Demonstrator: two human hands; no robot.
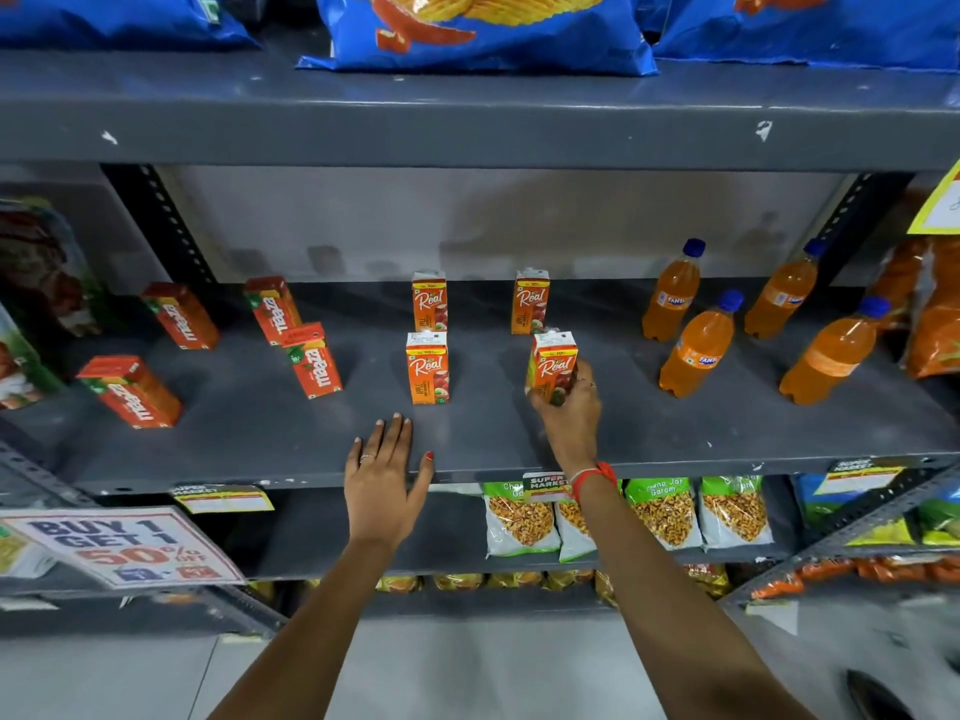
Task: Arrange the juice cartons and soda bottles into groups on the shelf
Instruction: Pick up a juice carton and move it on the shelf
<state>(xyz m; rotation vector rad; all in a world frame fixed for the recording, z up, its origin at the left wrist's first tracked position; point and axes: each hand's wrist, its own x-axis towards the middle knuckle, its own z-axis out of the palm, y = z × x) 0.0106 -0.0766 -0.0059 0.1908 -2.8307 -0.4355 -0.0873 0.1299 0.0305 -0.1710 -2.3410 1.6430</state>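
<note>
1. The right hand [569, 413] has its fingers [584, 374] wrapped round the front-right Real carton [553, 363], low on the box, which looks tilted a touch and may be just off the shelf [519, 449] — hard to say.
2. The left hand [382, 483] lies flat at the shelf's front edge, fingers together and holding nothing.
3. The risk as I see it: gripped that low, the tall carton could tip as it is set down, and a careless slide left would knock the front-left Real carton [427, 367] standing well apart beside it.
4. Two more Real cartons stand behind, one back-left [429, 302] and one back-right [530, 302]; a toppling box could domino into them.
5. To the right, four Fanta bottles [698, 350] stand loosely spaced; a wide elbow swing could send one rolling.
6. On the left, four Maaza cartons [316, 361] are scattered and leaning at angles, looking ungrouped.
7. Readable writing: "Real" in white script on orange, with a small top band I can't read; "maaza" running up the red boxes; "Fanta" on the bottle labels.
8. Below left, a sign [117, 545] reads "BUY 1 GET 1 50% OFF"; shelf tags say "SUPER MARKET"; snack bags [662, 511] underneath show "Chana Jor Garam".
</note>
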